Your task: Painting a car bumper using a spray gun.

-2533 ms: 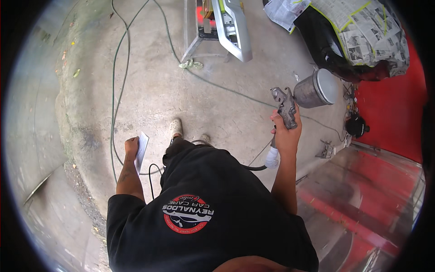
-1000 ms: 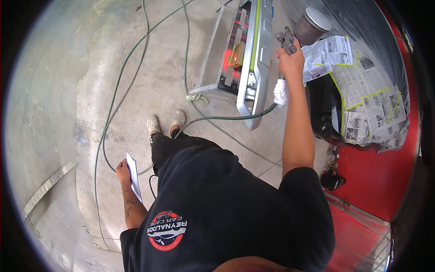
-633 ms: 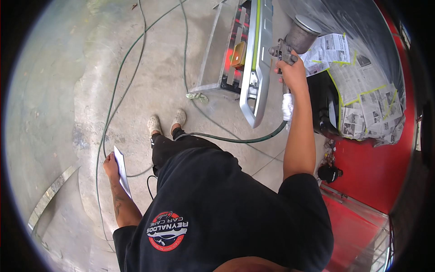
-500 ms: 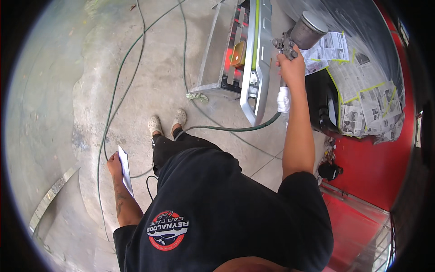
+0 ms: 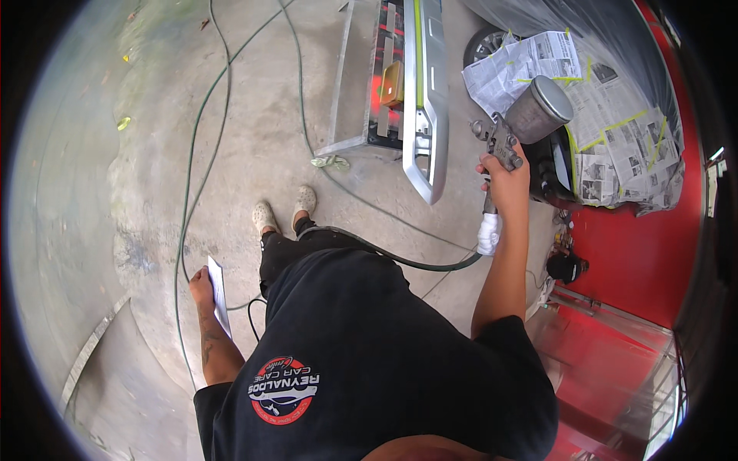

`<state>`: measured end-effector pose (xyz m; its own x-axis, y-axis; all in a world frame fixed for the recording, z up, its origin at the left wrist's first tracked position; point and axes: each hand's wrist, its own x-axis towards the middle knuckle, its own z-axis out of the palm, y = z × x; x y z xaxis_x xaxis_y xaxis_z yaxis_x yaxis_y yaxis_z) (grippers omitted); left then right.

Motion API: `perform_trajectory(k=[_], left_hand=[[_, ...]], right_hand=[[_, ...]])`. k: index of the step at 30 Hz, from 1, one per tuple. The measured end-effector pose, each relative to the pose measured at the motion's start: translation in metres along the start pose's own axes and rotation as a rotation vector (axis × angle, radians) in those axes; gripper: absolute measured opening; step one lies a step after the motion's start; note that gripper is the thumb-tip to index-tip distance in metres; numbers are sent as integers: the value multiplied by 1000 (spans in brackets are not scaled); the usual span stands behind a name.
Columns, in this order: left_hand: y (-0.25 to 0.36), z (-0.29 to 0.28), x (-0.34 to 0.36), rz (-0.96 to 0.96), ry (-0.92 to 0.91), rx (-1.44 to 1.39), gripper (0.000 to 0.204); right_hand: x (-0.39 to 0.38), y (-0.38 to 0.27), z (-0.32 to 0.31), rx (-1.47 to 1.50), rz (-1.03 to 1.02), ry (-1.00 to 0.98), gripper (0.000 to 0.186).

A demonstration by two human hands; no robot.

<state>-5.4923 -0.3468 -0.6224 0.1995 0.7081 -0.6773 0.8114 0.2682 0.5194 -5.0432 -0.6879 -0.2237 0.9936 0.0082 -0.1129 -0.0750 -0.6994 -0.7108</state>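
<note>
My right hand [image 5: 507, 178] is wrapped round the handle of a metal spray gun [image 5: 501, 141], whose grey paint cup [image 5: 540, 109] sits on top. White wrapping [image 5: 489, 233] covers the joint below the grip, where a dark green air hose [image 5: 430, 266] joins on. Low at my left side, my left hand [image 5: 201, 286] grips a white sheet [image 5: 218, 295] that looks like paper or card. A silver bumper [image 5: 427, 100] with a yellow-green tape strip stands ahead, left of the spray gun and apart from it.
The bumper leans along a metal-framed stand [image 5: 355, 84] with an amber container [image 5: 391, 84] on it. Taped newspaper [image 5: 615, 157] and plastic sheeting cover a vehicle at right, beside a red panel [image 5: 630, 261]. Green hoses [image 5: 187, 184] trail across the concrete floor.
My right hand has drawn the spray gun back toward me and slightly right, away from the bumper. The hose now hangs lower. My left hand still holds the sheet.
</note>
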Motion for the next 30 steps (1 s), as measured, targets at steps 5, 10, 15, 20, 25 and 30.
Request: perform_trajectory(k=[5,10,15,20,25,30], left_hand=[[19,1,15,68,-21,-30,37],[41,4,21,120,-14,44,38],[54,3,14,146,32,87,38],[29,-3,12,61,-14,82,37],[-20,0,29,16,-28,56,39],[-15,-3,49,-7,-130,95,41]], right_hand=[[-20,8,-7,-12,66,-51,35],[-4,6,0,45,8,41,32],[0,6,0,129,-73,121,30],[-27,18,-15,90,44,44,32],[-58,33,-28,157,143,51,30],[-63,46,-48,239,198,209,22]])
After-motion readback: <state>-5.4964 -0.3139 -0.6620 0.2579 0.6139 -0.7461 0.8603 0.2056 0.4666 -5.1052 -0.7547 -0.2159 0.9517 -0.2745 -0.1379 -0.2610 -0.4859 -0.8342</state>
